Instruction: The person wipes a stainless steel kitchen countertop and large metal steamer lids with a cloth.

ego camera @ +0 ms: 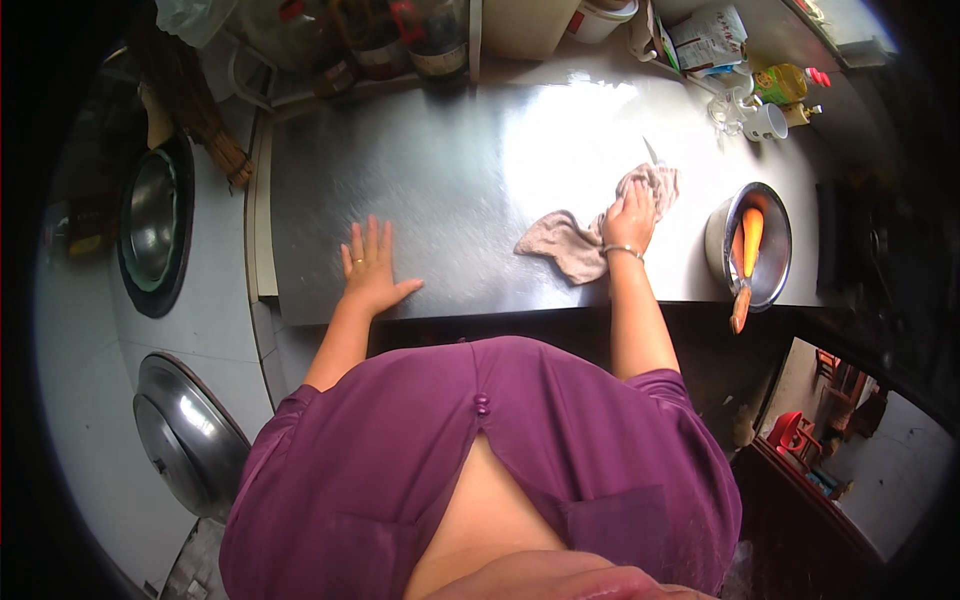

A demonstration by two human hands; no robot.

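Note:
My left hand (pixel 369 274) lies palm down on the stainless-steel worktop (pixel 450 172), fingers apart, holding nothing. My right hand (pixel 631 216) presses a crumpled pinkish-brown cloth (pixel 564 244) against the steel, with its fingers over the bunched far end. Just beyond that end a pointed knife blade (pixel 650 152) lies on the worktop; the rest of it is hidden or lost in glare. To the right of my right hand stands a metal bowl (pixel 721 244). Inside it are carrots (pixel 752 232) and a wooden-handled utensil (pixel 740 307), whose handle sticks out over the near rim.
Dark bottles (pixel 439 49) stand along the back. A white cup (pixel 766 122), a glass mug (pixel 726 111) and a bottle of yellow oil (pixel 781 82) are at the back right. On the left are a round metal pan (pixel 154 217), a metal lid (pixel 187 431) and a bundled brush (pixel 225 154).

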